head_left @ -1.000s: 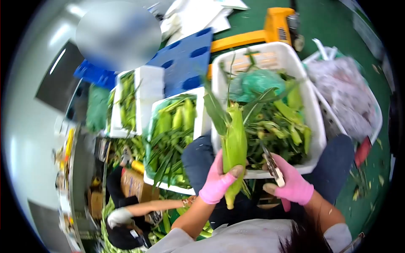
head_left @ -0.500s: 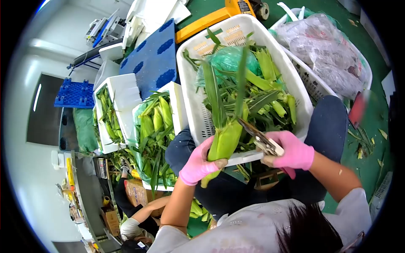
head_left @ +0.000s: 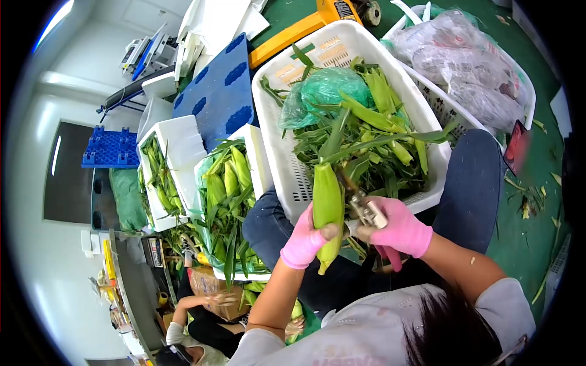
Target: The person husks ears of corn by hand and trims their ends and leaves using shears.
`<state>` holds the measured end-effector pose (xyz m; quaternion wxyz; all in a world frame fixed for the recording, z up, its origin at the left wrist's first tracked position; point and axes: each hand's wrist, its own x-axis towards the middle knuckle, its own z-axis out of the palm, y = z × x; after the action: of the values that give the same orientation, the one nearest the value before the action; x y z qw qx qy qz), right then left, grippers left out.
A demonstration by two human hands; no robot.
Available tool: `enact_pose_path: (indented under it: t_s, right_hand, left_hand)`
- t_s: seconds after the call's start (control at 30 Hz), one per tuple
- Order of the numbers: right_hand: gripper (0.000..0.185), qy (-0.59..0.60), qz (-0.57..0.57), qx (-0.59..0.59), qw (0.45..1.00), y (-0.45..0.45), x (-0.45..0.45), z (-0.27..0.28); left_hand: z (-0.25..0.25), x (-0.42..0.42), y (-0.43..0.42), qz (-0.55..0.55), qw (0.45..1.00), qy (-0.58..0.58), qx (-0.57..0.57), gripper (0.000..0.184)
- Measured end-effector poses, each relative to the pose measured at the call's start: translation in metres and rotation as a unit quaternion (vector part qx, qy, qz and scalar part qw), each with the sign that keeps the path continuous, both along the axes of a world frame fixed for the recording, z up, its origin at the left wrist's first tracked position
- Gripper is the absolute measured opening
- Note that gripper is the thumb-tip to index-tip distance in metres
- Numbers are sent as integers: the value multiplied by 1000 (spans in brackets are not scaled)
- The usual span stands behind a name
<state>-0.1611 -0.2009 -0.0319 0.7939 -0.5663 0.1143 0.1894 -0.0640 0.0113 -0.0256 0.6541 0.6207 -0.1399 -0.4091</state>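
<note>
My left hand [head_left: 303, 240], in a pink glove with bare fingertips, grips the lower part of a green ear of corn [head_left: 328, 198]. The ear stands nearly upright, with long leaves at its top end. In my right hand [head_left: 401, 229], also gloved in pink, is a pair of pruning shears [head_left: 368, 211] with a red handle below the palm. Their blurred blades point up beside the ear's top; whether they touch it I cannot tell. Just beyond both hands a white plastic basket [head_left: 278, 165] holds leaves, husks and a green plastic bag [head_left: 336, 87].
Foam boxes [head_left: 261, 158] of corn stand at left by a blue pallet [head_left: 213, 91]. Another basket [head_left: 530, 97] at right holds clear plastic bags [head_left: 461, 52]. A yellow pallet jack [head_left: 287, 43] lies behind. Another person [head_left: 204, 332] sits lower left near a carton [head_left: 210, 290].
The ear has turned more upright and its long leaves now lean away and rightward. The shears have shifted left, closer to the ear. The other person's arm has moved.
</note>
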Motion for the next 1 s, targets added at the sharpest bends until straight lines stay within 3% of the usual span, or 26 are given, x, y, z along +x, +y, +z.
enact_pose_path:
  t_s: [0.03, 0.13, 0.17, 0.2, 0.3, 0.33, 0.4, 0.43, 0.53, 0.67, 0.77, 0.8, 0.87, 0.93, 0.97, 1.0]
  right_hand:
    - [31, -12, -54, 120, 991, 6, -3, -12]
    - [31, 31, -66, 68, 995, 1, -13, -3]
    - [31, 81, -49, 94, 991, -3, -18, 8]
    - [36, 49, -40, 118, 991, -1, -25, 2]
    - [60, -6, 30, 104, 994, 13, -49, -19]
    - [46, 9, 29, 129, 991, 19, -54, -23]
    - [47, 35, 35, 154, 987, 28, -57, -24]
    - [58, 44, 50, 165, 984, 32, -57, -29]
    - [54, 93, 61, 170, 979, 33, -34, -21]
    - [61, -116, -135, 6, 984, 39, 0, -42]
    - [73, -96, -99, -113, 984, 37, -2, -38]
    - [64, -147, -129, -168, 966, 41, -2, -40]
    - [54, -121, -80, -224, 964, 36, -8, -32]
    - [43, -120, 42, 11, 992, 32, -17, -28]
    - [45, -70, 108, 114, 985, 29, -22, -13]
    - [48, -14, 172, 212, 962, 29, -26, 4]
  left_hand:
    - [-3, 1, 5, 7, 1000, 23, -11, 87]
    - [-14, 11, 9, 79, 986, 117, -95, 88]
    - [-11, 15, 2, 107, 978, 123, -127, 83]
    - [-6, 18, -1, 135, 964, 150, -174, 72]
    - [-16, 35, -5, 221, 948, 97, -207, 57]
    - [-15, 38, -8, 252, 941, 72, -212, 53]
    - [-12, 41, -20, 307, 925, 24, -224, 46]
    - [-12, 40, -26, 311, 915, -13, -255, 40]
    - [-2, 17, -48, 363, 888, -27, -283, 40]
    - [-21, -2, -63, 457, 837, -33, -300, 43]
    - [-22, 0, -61, 457, 824, 10, -334, 49]
    - [-17, 2, -58, 446, 819, 19, -361, 50]
    - [-1, 2, -56, 472, 807, 99, -341, 52]
    - [-14, 21, -28, 332, 814, 213, -426, 50]
    - [-14, 23, -20, 236, 691, 430, -530, 46]
    - [-19, 28, -16, 148, 632, 551, -525, 54]
